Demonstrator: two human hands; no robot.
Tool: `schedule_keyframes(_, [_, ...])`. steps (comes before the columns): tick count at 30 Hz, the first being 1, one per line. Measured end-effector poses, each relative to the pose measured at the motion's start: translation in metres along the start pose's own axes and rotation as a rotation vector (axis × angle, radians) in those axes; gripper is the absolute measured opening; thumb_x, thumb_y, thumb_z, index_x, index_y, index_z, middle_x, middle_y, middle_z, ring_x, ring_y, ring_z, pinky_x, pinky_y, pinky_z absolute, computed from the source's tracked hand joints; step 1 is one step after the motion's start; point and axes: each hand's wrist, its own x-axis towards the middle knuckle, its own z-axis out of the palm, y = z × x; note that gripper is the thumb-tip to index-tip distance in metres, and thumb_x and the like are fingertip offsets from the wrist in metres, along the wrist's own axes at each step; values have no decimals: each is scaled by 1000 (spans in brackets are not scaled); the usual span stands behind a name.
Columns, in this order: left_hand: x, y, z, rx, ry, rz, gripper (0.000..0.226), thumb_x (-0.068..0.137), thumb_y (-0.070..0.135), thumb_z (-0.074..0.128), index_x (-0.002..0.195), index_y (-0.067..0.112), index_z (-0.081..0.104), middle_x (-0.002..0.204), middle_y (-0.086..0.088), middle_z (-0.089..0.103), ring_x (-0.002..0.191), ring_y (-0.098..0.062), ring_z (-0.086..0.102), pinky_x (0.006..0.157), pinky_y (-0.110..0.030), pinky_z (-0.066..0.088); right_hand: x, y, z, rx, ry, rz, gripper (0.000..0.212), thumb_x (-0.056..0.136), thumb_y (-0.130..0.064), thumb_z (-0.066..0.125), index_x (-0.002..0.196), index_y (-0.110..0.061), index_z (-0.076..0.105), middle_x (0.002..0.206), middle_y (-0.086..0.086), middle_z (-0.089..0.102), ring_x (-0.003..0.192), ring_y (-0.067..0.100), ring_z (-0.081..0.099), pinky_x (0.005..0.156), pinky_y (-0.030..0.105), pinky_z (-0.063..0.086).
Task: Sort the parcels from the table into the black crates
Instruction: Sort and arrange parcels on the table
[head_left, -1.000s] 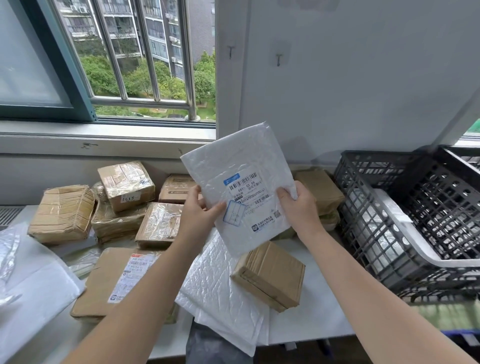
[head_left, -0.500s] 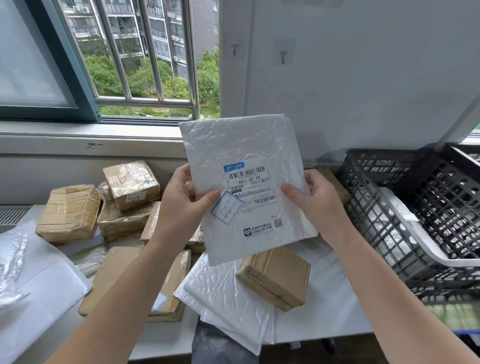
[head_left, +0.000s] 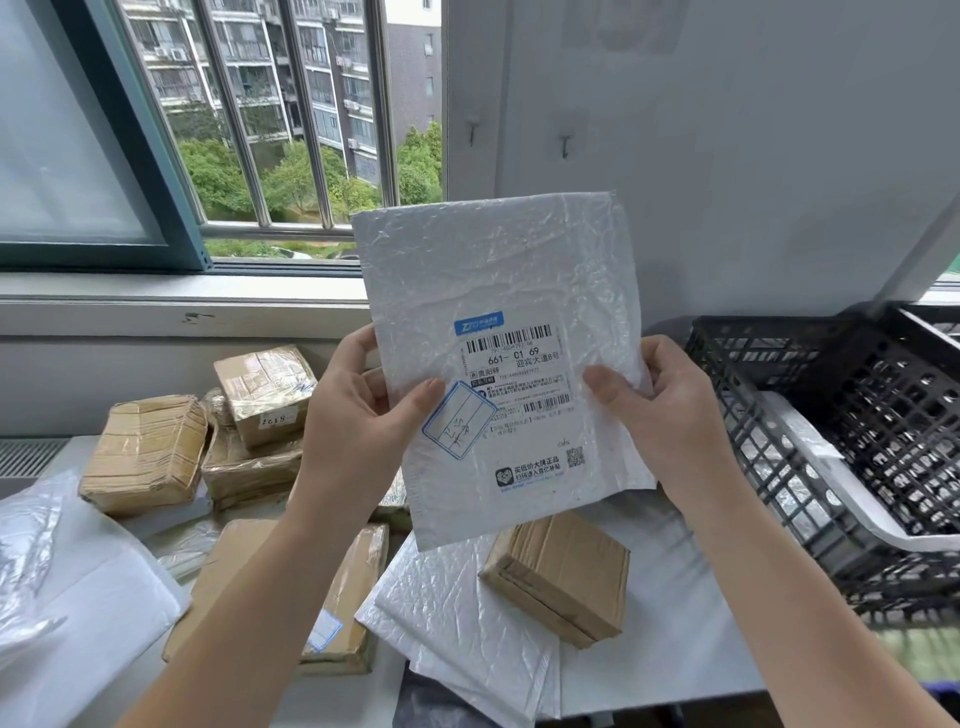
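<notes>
The white padded plastic parcel (head_left: 498, 270) was held upright above the middle of the worktop (head_left: 665, 654), label toward the person, seemingly for reading; left hand (head_left: 358, 415) and right hand (head_left: 660, 410) each pinched a side edge.

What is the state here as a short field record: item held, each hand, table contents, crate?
held item: white bubble mailer, upright, label facing camera
left hand: pinches mailer's left edge
right hand: pinches mailer's right edge
table: taped brown boxes and more white mailers lie on it
black crate: at right, white parcel inside
</notes>
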Motion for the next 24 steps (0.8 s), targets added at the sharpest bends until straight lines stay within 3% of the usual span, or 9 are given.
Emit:
schedule_keyframes(4, [0,5,0,-12,-4,4,45,81,2,73,116,24,55,88,-1,77,80,-18,75,62,-25,59,0,-2,0,-23,3,-14,16,81,-34,78,83,-31,62,87,-6,74,79,18,72,68,36,60])
schedule_keyframes(8, [1,10,-1,-32,-22,13,44,79,6,73,116,23,55,87,-1,77,78,-18,75,61,-24,58,-1,-9,1,-23,18,-33,16,76,-40,78,80,-37,63,86,-6,73,80,20,72,68,36,60])
schedule_keyframes(12, [2,11,0,-116,-38,-21,42,75,16,72,114,19,57,90,-4,77,79,-21,75,61,-26,58,-2,-12,6,-7,54,-31,31,69,-45,77,88,-26,61,85,-8,73,77,16,72,65,29,60])
schedule_keyframes(16, [4,7,0,-162,-71,-30,36,78,11,70,111,15,57,97,-4,77,86,-23,75,65,-28,59,-3,-14,12,-5,81,-36,30,71,-41,78,89,-24,61,83,-9,73,74,12,72,63,24,58])
schedule_keyframes(20, [10,4,-6,-172,-88,-33,34,80,7,70,110,13,55,97,-4,77,85,-23,75,65,-28,59,-3,-11,16,-30,101,-43,17,78,-33,79,82,-37,63,86,-9,73,76,12,72,63,24,58])
schedule_keyframes(24, [16,2,-12,-162,-100,-29,35,80,10,71,111,12,55,97,-6,77,86,-25,75,66,-30,60,-3,-13,22,-37,113,-56,21,80,-30,79,78,-44,63,84,-12,73,72,7,71,58,17,54])
